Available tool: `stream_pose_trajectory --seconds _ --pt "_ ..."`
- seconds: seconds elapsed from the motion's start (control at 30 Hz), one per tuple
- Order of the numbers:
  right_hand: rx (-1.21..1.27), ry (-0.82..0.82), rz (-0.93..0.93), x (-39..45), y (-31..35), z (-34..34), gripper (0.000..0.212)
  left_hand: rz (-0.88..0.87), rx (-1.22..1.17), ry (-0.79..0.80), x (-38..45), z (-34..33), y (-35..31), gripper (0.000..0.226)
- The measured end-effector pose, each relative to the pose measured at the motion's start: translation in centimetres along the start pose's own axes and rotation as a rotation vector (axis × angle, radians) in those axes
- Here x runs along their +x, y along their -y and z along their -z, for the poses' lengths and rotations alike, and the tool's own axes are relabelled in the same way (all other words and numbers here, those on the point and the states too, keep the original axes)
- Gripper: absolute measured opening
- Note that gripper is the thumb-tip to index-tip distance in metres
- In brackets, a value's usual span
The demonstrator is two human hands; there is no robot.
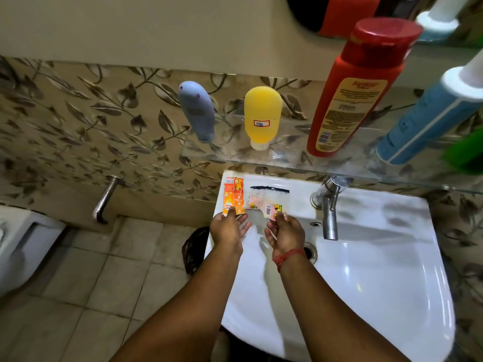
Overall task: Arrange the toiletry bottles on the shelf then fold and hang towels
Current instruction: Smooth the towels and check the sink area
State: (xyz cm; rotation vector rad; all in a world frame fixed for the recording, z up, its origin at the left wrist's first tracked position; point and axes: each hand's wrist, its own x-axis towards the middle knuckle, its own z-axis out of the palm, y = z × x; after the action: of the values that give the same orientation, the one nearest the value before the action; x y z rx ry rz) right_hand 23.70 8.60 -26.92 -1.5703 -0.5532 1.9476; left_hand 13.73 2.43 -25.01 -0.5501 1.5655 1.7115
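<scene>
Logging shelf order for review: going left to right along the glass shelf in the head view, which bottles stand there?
Grey-blue bottle → yellow bottle → red bottle → blue bottle with white top; something green at the right edge is too blurred to name.

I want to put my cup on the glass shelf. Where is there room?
There is a bare patch on the glass shelf between the grey bottle and the yellow bottle. Another lies between the yellow and the red bottle. The right end, by the blue bottle, is crowded.
</scene>
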Motion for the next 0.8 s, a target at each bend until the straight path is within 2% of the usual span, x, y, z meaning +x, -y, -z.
stream_pose_trajectory --seconds 0.2,0.33,0.47,0.57,0.8 --pt "-0.017 0.154 0.080 -4.8 -2.5 -3.4 0.011 -0.116 -0.086 -0.030 -0.4 6.9 -3.9 0.006" --pt "-0.148 0.297 0.118 -7.6 -6.4 -7.6 0.008 -0.158 -0.133 -0.110 1.1 13.5 -6.9 0.009" --pt "-0.351 0.345 0.126 -9.2 -12.3 -12.5 0.011 -0.134 -0.092 -0.204 3.8 20.6 -8.8 0.009" --pt "-0.359 0.301 0.066 -8.7 -17.1 -15.0 0.016 -0.070 -0.007 -0.237 7.0 25.4 -8.9 0.010" --pt "-0.347 -0.004 -0.047 -1.3 -29.0 -16.2 0.020 0.037 0.242 -0.169 18.1 31.8 -6.1 0.008"
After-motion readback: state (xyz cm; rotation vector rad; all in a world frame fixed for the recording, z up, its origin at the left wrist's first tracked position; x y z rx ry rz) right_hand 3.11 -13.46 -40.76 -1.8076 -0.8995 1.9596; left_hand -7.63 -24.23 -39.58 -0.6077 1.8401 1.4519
